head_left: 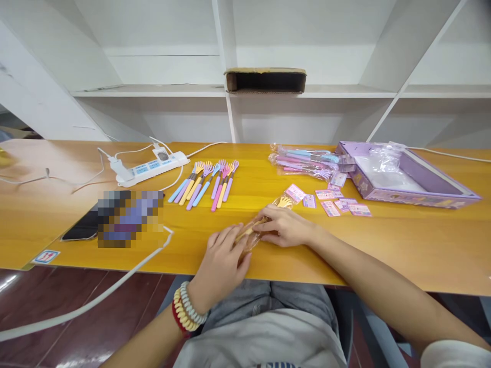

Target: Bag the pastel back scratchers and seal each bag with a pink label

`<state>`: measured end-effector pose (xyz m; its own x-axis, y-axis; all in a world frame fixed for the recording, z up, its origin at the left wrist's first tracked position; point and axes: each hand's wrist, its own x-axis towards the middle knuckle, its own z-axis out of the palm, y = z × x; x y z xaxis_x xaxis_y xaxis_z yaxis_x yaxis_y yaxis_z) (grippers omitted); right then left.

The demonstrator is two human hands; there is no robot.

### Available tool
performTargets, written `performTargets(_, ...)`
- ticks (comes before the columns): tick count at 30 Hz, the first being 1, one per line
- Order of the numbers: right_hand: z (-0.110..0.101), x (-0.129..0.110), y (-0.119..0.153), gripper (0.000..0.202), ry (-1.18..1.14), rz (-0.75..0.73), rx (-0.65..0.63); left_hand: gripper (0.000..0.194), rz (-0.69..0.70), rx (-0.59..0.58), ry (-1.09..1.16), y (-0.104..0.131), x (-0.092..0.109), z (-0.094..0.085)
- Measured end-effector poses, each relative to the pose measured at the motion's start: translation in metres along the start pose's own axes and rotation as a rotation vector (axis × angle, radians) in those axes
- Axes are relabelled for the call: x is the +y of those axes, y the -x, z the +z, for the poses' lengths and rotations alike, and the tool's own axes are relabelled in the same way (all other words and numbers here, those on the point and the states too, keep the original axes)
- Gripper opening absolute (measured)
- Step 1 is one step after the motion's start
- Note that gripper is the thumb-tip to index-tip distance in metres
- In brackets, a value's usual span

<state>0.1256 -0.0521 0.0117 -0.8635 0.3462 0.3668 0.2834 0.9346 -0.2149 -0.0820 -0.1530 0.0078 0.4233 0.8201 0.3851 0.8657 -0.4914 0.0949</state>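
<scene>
On table (pixel 307 263), two hands (pixel 224 260) (pixel 286 226) holding one scratcher (pixel 284 202)

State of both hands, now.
Left hand: fingers on the near end of a yellow piece in clear wrap.
Right hand: fingers on the same wrapped piece, nearer its claw-like end.

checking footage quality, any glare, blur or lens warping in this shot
Head view: the purple tray stretches toward its right corner, likely wide-angle distortion; pale glare on the floor, lower left; soft detail on the small cards, print unreadable; blocky pixelation left of centre.
</scene>
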Motion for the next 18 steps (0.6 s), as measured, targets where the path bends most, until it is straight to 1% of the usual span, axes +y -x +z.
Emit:
performTargets(5,0.003,-0.003,-0.001,0.028,0.027,-0.016,-0.007,0.031,0.012,-0.07,-0.023,0.002,0.0,0.003)
performTargets(9,0.003,-0.007,-0.004,0.031,0.021,-0.04,-0.015,0.03,-0.007,-0.084,0.044,0.002,-0.002,0.004)
performTargets(12,0.004,-0.008,-0.004,0.026,0.0,-0.052,-0.021,0.03,-0.007,-0.118,0.126,0.002,-0.007,0.001)
performTargets(13,0.004,-0.008,-0.004,0.025,-0.009,-0.053,-0.027,0.034,0.006,-0.136,0.163,0.002,-0.01,-0.002)
performTargets(16,0.003,-0.006,-0.004,0.023,-0.044,-0.06,-0.048,0.059,0.048,-0.209,0.292,0.006,-0.023,-0.011)
performTargets(17,0.003,-0.005,-0.003,0.022,-0.061,-0.064,-0.053,0.062,0.054,-0.239,0.336,0.007,-0.028,-0.014)
performTargets(18,0.002,-0.005,-0.003,0.021,-0.08,-0.068,-0.055,0.061,0.052,-0.261,0.375,0.009,-0.032,-0.017)
